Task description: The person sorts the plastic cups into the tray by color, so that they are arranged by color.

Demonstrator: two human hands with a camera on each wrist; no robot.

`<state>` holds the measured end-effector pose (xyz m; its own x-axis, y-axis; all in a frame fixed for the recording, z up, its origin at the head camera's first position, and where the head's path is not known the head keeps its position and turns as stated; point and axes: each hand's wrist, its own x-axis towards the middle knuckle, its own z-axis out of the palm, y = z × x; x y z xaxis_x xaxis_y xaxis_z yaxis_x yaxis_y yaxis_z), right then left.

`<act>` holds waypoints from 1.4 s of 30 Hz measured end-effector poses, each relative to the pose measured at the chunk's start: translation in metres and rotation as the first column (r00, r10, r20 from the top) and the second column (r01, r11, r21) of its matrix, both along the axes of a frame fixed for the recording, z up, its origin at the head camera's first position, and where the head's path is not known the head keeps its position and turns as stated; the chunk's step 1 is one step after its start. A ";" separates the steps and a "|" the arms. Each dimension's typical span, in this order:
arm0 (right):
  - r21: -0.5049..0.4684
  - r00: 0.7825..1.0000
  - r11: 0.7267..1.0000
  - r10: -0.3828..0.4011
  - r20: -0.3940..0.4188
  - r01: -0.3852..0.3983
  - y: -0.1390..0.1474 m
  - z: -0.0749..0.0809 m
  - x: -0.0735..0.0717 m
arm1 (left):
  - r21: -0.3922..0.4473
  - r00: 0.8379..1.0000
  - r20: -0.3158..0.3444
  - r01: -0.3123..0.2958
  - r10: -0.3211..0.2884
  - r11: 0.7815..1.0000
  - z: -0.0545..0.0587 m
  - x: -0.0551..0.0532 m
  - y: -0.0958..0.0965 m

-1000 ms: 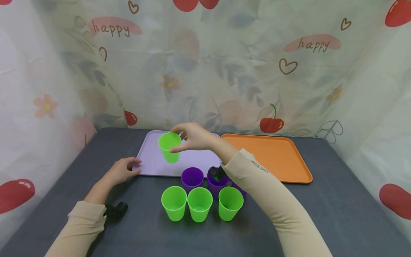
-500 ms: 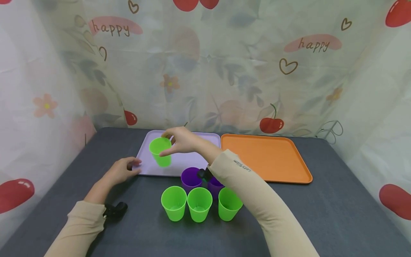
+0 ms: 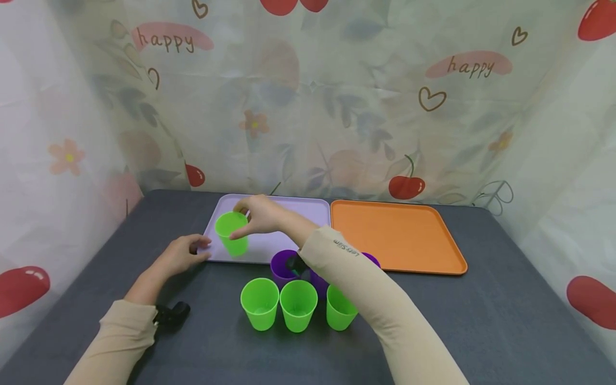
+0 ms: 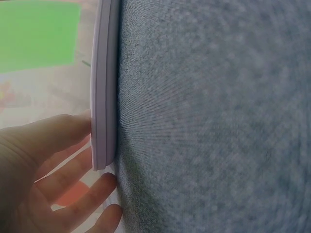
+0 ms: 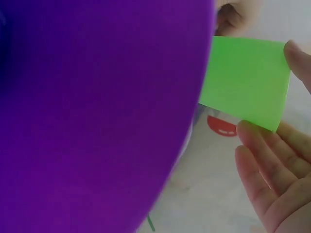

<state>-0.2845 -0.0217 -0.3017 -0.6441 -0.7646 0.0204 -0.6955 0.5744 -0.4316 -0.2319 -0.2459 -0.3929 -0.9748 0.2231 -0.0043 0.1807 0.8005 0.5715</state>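
Note:
My right hand (image 3: 262, 215) pinches a green cup (image 3: 230, 235) by its wall near the rim. Thumb and fingertips lie on opposite sides of it. The cup hangs upright or slightly tilted over the left part of the lilac tray (image 3: 289, 246). In the left wrist view a narrow gap shows between the cup (image 4: 36, 36) and the tray's rim (image 4: 104, 97). My left hand (image 3: 180, 254) touches the tray at its near left corner, its fingers loosely extended. Below it, three green cups (image 3: 298, 305) stand in a row, the rightmost partly behind my right sleeve.
Purple cups (image 3: 281, 264) stand behind the green row; my right forearm partly hides them. One purple cup (image 5: 107, 107) fills much of the right wrist view. An orange tray (image 3: 399, 235) lies right of the lilac one. A patterned cloth (image 3: 313, 107) hangs behind the table.
My right hand has carried the green cup leftward and a little lower over the lilac tray. The left hand has stayed at the tray's corner.

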 end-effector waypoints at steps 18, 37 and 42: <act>0.055 0.999 0.998 0.022 -0.049 -0.019 -0.009 -0.010 0.001 | 0.006 0.999 -0.054 0.005 -0.005 1.000 -0.003 0.000 -0.001; 0.174 0.998 0.985 0.029 -0.050 -0.020 -0.012 -0.014 0.003 | -0.001 0.999 -0.049 0.015 -0.015 1.000 -0.002 0.002 0.000; 0.239 1.000 0.971 0.009 0.000 -0.009 -0.010 -0.012 0.001 | -0.001 0.998 -0.059 0.017 -0.017 1.000 -0.002 0.002 0.000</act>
